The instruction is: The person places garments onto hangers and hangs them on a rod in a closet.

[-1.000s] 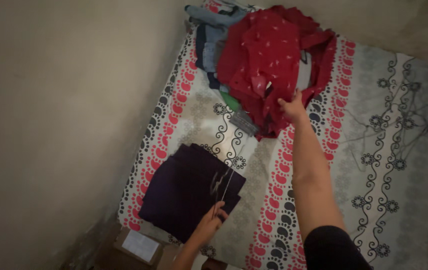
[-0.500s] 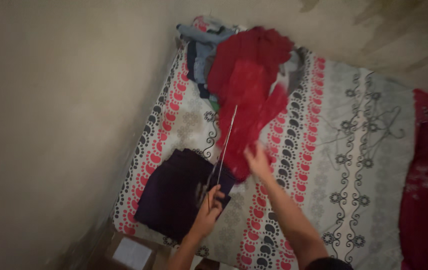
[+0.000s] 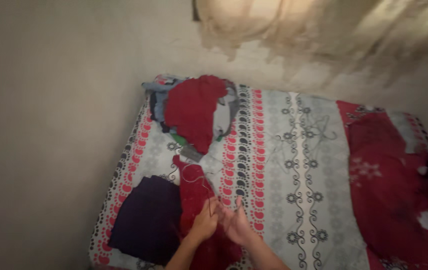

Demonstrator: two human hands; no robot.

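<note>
Head view, hanger (image 3: 197, 181) faint, forearms cropped

The right hand (image 3: 236, 225) has pulled a red garment (image 3: 199, 200) off the pile (image 3: 194, 112); it now meets the left hand (image 3: 205, 222).

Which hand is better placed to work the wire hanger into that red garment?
Left, probably. The left hand already grips the wire hanger over the red garment; the right hand is open beside it, free to spread the cloth.

On the patterned bedsheet (image 3: 284, 165), the folded dark purple garment (image 3: 146, 217) lies left of the red cloth garment (image 3: 196, 197), with the heaped clothes pile (image 3: 191, 110) behind both.
</note>
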